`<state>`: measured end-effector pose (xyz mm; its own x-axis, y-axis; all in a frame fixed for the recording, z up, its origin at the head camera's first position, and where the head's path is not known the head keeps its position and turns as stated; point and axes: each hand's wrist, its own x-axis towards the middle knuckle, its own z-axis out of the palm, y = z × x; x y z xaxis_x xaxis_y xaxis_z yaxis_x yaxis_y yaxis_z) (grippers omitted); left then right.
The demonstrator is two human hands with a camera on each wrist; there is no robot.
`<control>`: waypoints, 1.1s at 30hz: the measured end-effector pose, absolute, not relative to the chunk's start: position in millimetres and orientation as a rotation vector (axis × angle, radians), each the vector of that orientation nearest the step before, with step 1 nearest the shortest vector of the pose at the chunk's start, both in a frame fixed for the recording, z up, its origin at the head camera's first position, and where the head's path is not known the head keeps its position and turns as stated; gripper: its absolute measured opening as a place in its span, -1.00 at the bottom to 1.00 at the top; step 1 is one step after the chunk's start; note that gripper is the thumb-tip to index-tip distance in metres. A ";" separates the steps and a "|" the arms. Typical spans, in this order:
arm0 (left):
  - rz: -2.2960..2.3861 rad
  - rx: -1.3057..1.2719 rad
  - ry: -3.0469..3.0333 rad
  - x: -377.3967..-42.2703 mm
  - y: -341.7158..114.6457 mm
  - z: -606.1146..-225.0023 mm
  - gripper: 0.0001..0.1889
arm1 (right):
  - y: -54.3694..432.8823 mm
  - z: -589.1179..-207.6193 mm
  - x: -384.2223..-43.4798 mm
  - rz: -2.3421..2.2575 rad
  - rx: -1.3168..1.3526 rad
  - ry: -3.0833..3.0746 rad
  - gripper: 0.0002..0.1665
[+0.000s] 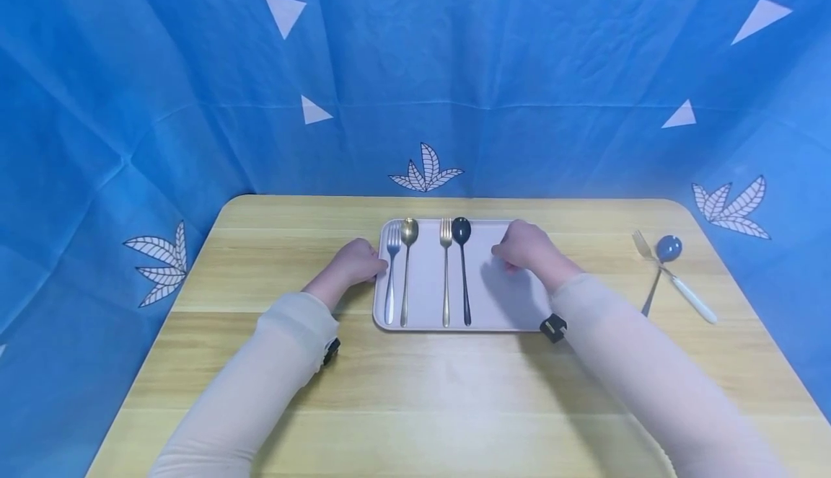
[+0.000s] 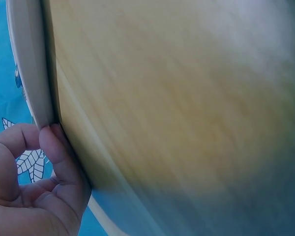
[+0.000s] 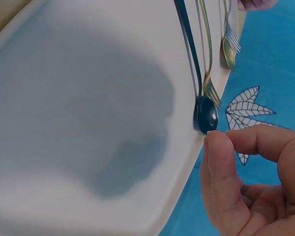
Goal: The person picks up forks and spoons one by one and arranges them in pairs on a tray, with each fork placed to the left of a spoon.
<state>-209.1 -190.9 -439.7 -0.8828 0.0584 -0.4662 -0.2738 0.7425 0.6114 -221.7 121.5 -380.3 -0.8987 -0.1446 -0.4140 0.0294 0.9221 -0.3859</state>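
In the head view my left hand (image 1: 359, 260) is at the left rim of a pale rectangular tray (image 1: 425, 276). The left wrist view shows that hand's thumb and fingers (image 2: 54, 147) pinching the tray's edge. My right hand (image 1: 524, 246) is over the tray's right part, casting a shadow on it. Its thumb and forefinger come together in the right wrist view, with nothing visible between them. On the tray, from left to right, lie a silver fork (image 1: 393, 244), a gold spoon (image 1: 409, 231), a gold fork (image 1: 446, 236) and a black spoon (image 1: 462, 231).
Right of the tray on the wooden table (image 1: 441, 391), a fork with a pale handle (image 1: 693, 301) crosses a spoon with a dark handle (image 1: 669, 248). A blue patterned cloth (image 1: 493, 74) hangs behind the table and along its sides.
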 end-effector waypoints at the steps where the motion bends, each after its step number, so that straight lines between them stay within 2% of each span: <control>1: 0.971 -0.163 2.479 -209.0 -190.9 -439.7 -0.70 | 123.8 -379.6 -221.3 -0.539 -0.081 2.637 -0.60; 24: 0.988 -0.175 2.460 -209.5 -191.0 -440.1 -0.68 | 200.3 -355.9 -223.1 -0.517 -0.030 2.583 -0.65; 33: 1.000 -0.143 2.467 -208.0 -193.2 -436.9 -0.69 | 232.3 -340.1 -220.9 -0.556 0.034 2.578 -0.59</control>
<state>-208.0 -193.2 -436.9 -0.8836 0.0782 -0.4617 -0.2655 0.7287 0.6313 -220.9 232.3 -340.1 -0.8752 -0.0780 -0.4775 0.1257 0.9164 -0.3801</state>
